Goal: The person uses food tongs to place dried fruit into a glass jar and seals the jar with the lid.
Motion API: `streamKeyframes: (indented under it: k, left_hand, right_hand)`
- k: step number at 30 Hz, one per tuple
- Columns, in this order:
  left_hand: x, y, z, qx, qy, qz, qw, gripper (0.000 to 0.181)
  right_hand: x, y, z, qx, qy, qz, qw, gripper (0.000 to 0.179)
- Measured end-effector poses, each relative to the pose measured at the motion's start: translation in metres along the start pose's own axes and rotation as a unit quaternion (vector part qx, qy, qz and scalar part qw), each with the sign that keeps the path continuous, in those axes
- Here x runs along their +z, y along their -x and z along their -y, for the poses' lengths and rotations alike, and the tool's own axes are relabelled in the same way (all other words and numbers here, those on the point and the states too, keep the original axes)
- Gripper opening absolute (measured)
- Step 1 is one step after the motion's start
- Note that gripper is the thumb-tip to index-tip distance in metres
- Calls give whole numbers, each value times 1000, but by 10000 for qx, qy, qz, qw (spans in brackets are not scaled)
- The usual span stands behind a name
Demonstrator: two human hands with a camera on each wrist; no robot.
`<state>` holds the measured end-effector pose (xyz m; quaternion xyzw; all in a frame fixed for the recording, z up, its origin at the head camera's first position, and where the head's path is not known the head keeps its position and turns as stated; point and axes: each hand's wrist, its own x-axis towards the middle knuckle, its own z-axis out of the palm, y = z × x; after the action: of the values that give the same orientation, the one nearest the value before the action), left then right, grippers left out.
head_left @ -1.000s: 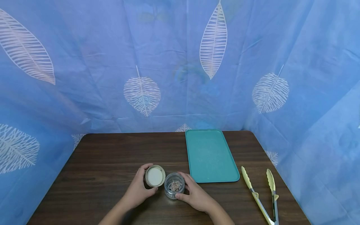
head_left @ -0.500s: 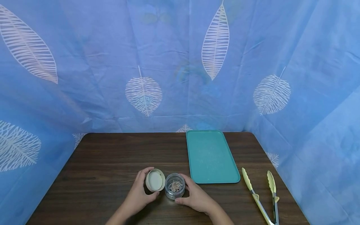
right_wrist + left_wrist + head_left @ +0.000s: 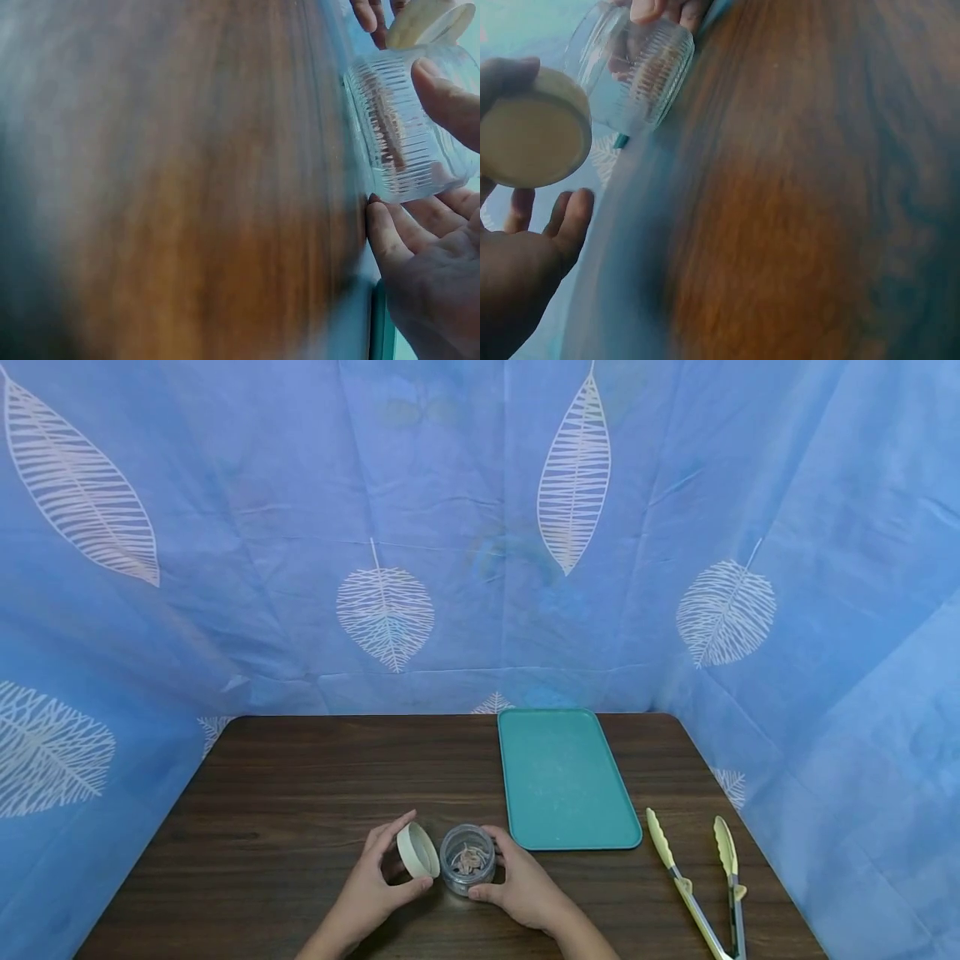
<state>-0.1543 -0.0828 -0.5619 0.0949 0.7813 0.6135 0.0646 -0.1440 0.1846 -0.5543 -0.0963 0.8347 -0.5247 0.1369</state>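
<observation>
My left hand (image 3: pixel 371 878) pinches a cream screw lid (image 3: pixel 417 850) between thumb and fingers, tilted on its edge so its inner side faces the jar. Right beside it stands a clear glass jar (image 3: pixel 447 874), upright and uncovered on the table. Small brownish pieces (image 3: pixel 470 860) lie at its bottom. My right hand (image 3: pixel 526 885) grips the jar from the right, thumb in front and fingers behind. Ribbed glass (image 3: pixel 386 127) shows on the jar's lower wall in the right wrist view. In the left wrist view the lid's flat top (image 3: pixel 531 139) faces the camera.
A teal tray (image 3: pixel 566 777) lies behind and right of the jar. Tongs (image 3: pixel 696 906) with pale yellow tips rest spread at the right side of the dark wooden table (image 3: pixel 322 768). A blue leaf-print cloth (image 3: pixel 465 610) hangs beyond the far edge.
The lid has tipped from facing up to standing on edge, and moved slightly right and nearer, toward the jar, in my left hand. My right hand and the jar stay nearly in place.
</observation>
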Motion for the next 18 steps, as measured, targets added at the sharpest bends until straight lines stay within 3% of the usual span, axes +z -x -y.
streamKeyframes:
  k: [6,11,15,18]
  left_hand:
    - [-5,-2,0,-119,510,619,9967,106]
    - [-7,-7,-2,-180,827,827,9930,109]
    - [-6,-8,-6,-155,946,1123,9890,101]
    - [-4,-9,-9,-136,1111,1342,9846,94]
  right_hand:
    - [0,2,1,-115,0,14,9999,91]
    - [0,4,1,-194,-232,-14,9995,92]
    - [-2,8,2,-165,-823,-28,9965,95]
    - [-4,8,3,-206,-1507,6,9884,96]
